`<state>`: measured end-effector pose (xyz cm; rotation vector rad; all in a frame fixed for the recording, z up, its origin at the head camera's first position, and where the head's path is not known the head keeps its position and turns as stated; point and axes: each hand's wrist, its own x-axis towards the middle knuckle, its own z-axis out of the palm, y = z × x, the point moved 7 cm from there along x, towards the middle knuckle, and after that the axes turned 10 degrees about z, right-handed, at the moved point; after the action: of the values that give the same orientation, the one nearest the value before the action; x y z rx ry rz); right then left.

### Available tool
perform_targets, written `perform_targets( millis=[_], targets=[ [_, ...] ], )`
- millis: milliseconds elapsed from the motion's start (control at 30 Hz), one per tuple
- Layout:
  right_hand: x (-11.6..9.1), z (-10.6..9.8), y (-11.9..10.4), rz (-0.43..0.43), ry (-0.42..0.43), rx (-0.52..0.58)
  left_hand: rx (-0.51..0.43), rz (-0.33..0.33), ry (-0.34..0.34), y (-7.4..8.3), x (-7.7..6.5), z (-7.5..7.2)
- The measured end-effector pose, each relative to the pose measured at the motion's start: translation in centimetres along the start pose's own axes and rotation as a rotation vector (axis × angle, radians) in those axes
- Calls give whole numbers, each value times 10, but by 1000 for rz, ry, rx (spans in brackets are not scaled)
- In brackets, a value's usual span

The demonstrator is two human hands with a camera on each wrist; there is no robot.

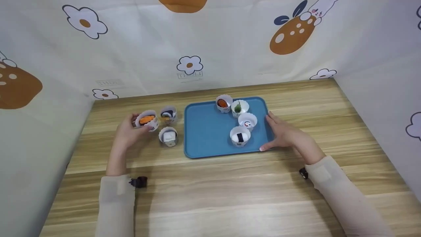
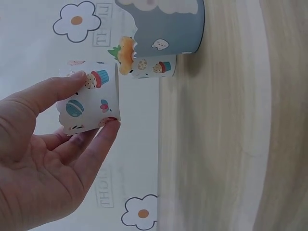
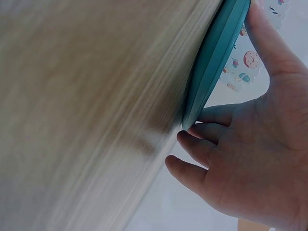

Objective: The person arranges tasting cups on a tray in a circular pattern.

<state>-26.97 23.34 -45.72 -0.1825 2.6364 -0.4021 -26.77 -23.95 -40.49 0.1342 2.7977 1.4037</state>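
My left hand (image 1: 127, 133) pinches a patterned paper baking cup (image 2: 89, 103) between thumb and fingers, and an orange piece (image 1: 147, 119) sits inside it. In the left wrist view this cup is clear of the tabletop. Just right of it stand a cup with a dark and yellow piece (image 1: 168, 114) and a grey-blue cup with a white block (image 1: 169, 136). My right hand (image 1: 284, 133) lies spread along the right end of a blue tray (image 1: 207, 131), its thumb by the near corner. Its fingers (image 3: 204, 130) touch the rim in the right wrist view.
Grouped on the tray's right half are cups holding a red-orange piece (image 1: 222, 103), a green sprig (image 1: 237, 107), a small red-and-white piece (image 1: 247, 123) and a black-banded white piece (image 1: 240, 137). The wood-grain table (image 1: 210, 194) meets a printed curtain (image 1: 141, 49) behind.
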Motion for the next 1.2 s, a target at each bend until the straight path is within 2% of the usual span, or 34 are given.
perform_targets(
  millis=[533,800,1033,1200],
  targets=[
    [-1,0,0,-5,2,-1,-9,33,-12,18,1,5],
    [1,1,1,-8,9,-12,-45,53,-8,25,0,9],
    [0,0,0,-1,14,-22,-49,91,-13,33,-1,12],
    [0,0,0,1,12,-20,-51,89,-23,38,-3,14]
  ],
)
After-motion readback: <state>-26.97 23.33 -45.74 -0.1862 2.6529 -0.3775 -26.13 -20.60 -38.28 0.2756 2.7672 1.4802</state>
